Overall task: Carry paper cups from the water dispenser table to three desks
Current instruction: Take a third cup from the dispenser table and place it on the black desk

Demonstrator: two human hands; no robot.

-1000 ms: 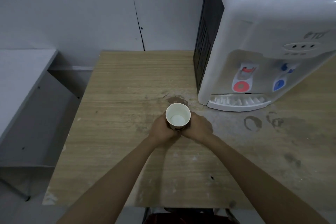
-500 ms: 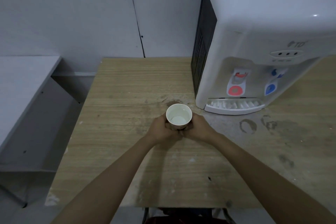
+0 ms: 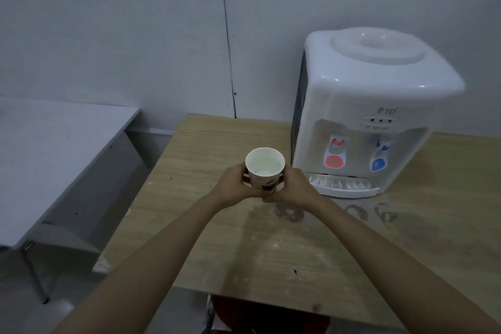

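A white paper cup (image 3: 264,171) with a dark print on its side is held upright above the wooden table (image 3: 271,238), with clear liquid visible inside. My left hand (image 3: 233,184) wraps its left side and my right hand (image 3: 291,188) wraps its right side, fingers meeting under the base. The cup is lifted off the tabletop, just left of the white water dispenser (image 3: 371,111).
The dispenser has a red tap (image 3: 335,154), a blue tap (image 3: 379,157) and a drip tray (image 3: 344,187). Wet ring stains (image 3: 355,211) mark the table in front of it. A grey desk (image 3: 54,157) stands to the left across a gap. A wall is behind.
Both hands have raised the cup off the table. The view has pulled back and up, so the whole dispenser top shows now.
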